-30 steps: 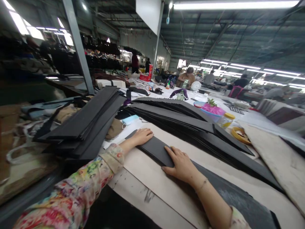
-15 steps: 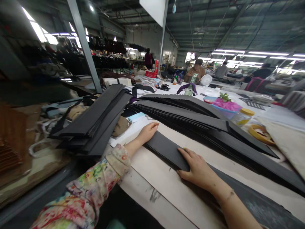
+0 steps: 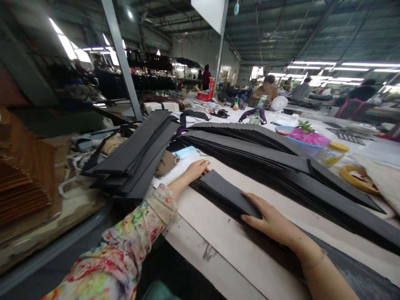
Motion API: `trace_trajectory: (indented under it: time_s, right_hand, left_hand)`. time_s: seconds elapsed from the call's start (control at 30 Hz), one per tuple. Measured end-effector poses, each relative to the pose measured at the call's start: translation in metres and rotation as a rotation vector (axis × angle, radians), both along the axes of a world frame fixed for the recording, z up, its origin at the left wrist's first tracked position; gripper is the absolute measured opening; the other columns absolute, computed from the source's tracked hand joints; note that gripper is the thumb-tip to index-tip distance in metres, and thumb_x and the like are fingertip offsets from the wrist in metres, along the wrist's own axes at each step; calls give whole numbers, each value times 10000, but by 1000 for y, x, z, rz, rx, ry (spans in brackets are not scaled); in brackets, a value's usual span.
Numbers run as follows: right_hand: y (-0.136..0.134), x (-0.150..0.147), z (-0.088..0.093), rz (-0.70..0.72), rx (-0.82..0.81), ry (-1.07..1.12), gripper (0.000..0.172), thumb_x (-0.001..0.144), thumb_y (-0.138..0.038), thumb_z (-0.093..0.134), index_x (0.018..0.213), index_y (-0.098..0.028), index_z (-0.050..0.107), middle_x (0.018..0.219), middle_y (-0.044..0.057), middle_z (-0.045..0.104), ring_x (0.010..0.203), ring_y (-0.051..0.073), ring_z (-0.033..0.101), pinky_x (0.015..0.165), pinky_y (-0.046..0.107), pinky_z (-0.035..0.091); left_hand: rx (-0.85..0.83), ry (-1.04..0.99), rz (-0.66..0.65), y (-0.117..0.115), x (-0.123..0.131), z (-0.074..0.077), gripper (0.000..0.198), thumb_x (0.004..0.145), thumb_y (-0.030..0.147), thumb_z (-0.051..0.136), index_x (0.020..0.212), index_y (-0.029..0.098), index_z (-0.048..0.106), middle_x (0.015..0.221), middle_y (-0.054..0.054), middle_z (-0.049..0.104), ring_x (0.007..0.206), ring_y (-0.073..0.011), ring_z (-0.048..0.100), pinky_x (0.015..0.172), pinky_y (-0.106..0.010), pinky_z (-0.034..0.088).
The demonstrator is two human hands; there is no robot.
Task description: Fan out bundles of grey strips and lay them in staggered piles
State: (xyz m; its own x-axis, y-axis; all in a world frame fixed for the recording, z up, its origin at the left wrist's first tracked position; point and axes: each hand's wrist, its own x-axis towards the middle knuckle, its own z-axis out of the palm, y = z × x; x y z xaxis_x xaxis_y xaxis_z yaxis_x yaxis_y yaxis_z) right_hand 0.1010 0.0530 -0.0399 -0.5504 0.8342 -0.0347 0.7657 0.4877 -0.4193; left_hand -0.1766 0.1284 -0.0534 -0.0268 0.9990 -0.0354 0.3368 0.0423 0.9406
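Note:
A stack of dark grey flat strips [image 3: 228,191] lies on the pale board [image 3: 215,233] in front of me. My right hand [image 3: 270,216] is closed round the stack, thumb along its near side and fingers over the top. At the stack's far left end, my left hand [image 3: 196,171] has its fingers curled down over the lower strips, which stick out a little; its fingertips are partly hidden. The upper strips stand slightly fanned from those below.
More dark strips lie piled at the left [image 3: 134,154] and in long stacks [image 3: 250,152] beyond. A blue face mask [image 3: 186,152], a yellow-lidded jar [image 3: 333,153] and a yellow tape roll [image 3: 359,178] are on the table. A metal post [image 3: 121,62] rises behind; a co-worker [image 3: 265,89] sits across.
The upper strips under my right hand have lifted and shifted slightly right, so the layers show at the left end. My left hand's fingers have curled further down. The view has swung a little left.

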Motion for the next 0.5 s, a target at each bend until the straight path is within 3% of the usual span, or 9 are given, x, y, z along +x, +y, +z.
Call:
trace_trajectory:
  time_s: [0.1, 0.27, 0.5]
  right_hand:
    - [1, 1, 0, 2, 7, 6, 706, 750, -546, 483, 1327, -160, 356, 1367, 121, 373, 1249, 255, 336, 1037, 427, 273]
    - [0, 1, 1, -2, -8, 40, 720, 755, -561, 472, 1330, -147, 350, 1371, 123, 366, 1247, 241, 343, 1052, 400, 257]
    - [-2, 3, 1, -17, -41, 88, 867, 675, -615, 549, 1368, -171, 276, 1410, 120, 298, 1283, 255, 277, 1060, 420, 231]
  left_hand:
    - [-36, -61, -17, -3, 0, 3, 292, 843, 355, 429, 994, 155, 578, 813, -31, 598, 551, -70, 499, 466, -154, 362]
    - [-92, -215, -93, -12, 1, 10, 407, 838, 452, 431, 1172, 221, 465, 986, -40, 595, 629, -84, 554, 494, -165, 408]
    - [-373, -409, -307, -22, 2, 20, 336, 671, 379, 678, 881, 125, 610, 664, -9, 595, 543, -93, 540, 512, -206, 461]
